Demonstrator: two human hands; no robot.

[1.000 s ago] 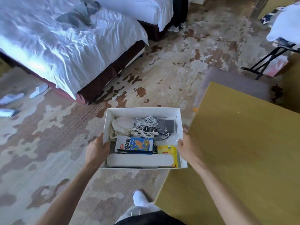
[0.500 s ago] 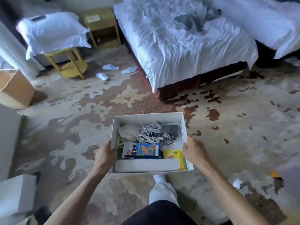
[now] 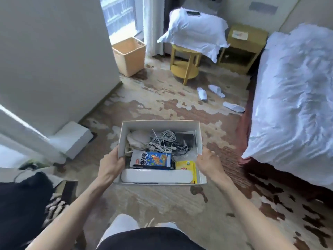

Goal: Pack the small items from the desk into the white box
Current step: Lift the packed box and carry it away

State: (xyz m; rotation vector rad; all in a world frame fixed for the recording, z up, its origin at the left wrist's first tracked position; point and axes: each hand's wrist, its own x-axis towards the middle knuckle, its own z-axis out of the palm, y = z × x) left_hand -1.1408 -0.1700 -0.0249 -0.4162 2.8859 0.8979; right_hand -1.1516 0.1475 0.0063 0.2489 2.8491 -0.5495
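Fingers of the left hand (image 3: 110, 164) clasp the left wall of the white box (image 3: 160, 124); fingers of the right hand (image 3: 209, 164) clasp its right wall. The box is held in the air above the patterned carpet (image 3: 162, 201). Inside: coiled white cable (image 3: 163, 139) at the far end, blue packet (image 3: 151, 159) mid-box, yellow tea box (image 3: 185, 166) near right corner, long white case (image 3: 155, 175) along the near wall.

Lighting: daylight, soft and moderately bright, entering through the window (image 3: 119, 17) at upper left of the frame. Glare: overexposed white patches at the left edge and on the bedding (image 3: 295, 98) at right. Shadows: faint, diffuse. Sharpness: overall soft; compression smearing on the carpet (image 3: 162, 201). Distortion: wide-angle bending of verticals towards the frame edges.
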